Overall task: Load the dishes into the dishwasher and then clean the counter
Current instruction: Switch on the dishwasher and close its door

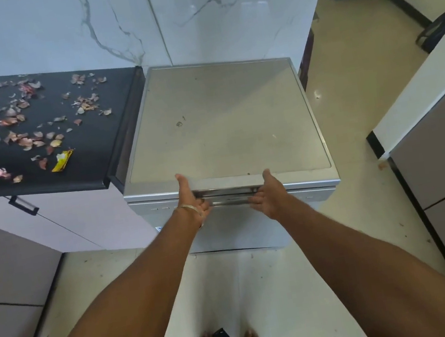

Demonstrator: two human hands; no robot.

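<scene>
Left hand (193, 202) and right hand (267, 194), fingers hooked under dishwasher (220, 127) door handle (228, 196); risk: uneven pull, door drops open abruptly.

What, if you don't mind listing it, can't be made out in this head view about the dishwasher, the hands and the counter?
- Dishwasher interior and any dishes: hidden, since only its top and front show.
- Left hand and right hand: fingers curl under the door handle, so their tips are out of sight.
- Counter: cut off by the left edge; the scattered peels run past it.
- Control marks on the front strip: too small to read.
</scene>
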